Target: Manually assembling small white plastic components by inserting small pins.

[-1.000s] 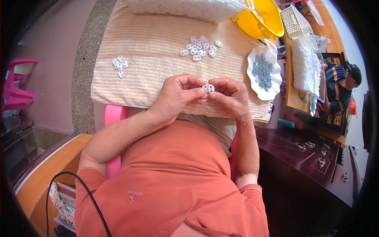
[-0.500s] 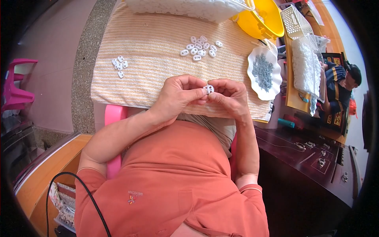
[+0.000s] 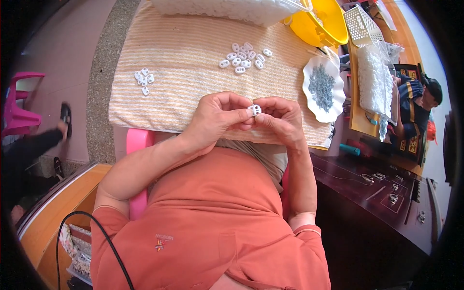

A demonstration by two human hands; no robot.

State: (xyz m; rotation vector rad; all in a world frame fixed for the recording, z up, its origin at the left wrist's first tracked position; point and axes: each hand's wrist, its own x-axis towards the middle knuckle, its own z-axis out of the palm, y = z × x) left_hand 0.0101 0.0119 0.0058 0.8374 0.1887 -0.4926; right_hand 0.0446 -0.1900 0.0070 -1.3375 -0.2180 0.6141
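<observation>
Between my two hands, over the near edge of the striped cloth (image 3: 179,96), is a small white plastic piece with holes (image 3: 256,110). My left hand (image 3: 220,116) pinches it from the left with thumb and fingertips. From the right, my right hand (image 3: 282,118) grips the same piece, its thumb and forefinger closed on it. Beyond the hands lies a loose group of white oval two-hole pieces (image 3: 241,56). A smaller cluster of white pieces (image 3: 144,77) sits at the left. To the right, a white scalloped dish (image 3: 310,104) holds many small grey parts.
A clear bin (image 3: 217,12) of white pieces stands at the far edge beside a yellow container (image 3: 333,34). At right are a white perforated basket (image 3: 360,26), a bag of white pieces (image 3: 372,82) and another person (image 3: 415,104). A pink stool (image 3: 19,104) stands left.
Another person's leg and dark shoes have come into view at the far left. My hands stay almost in place, still gripping the white piece; the view has shifted slightly.
</observation>
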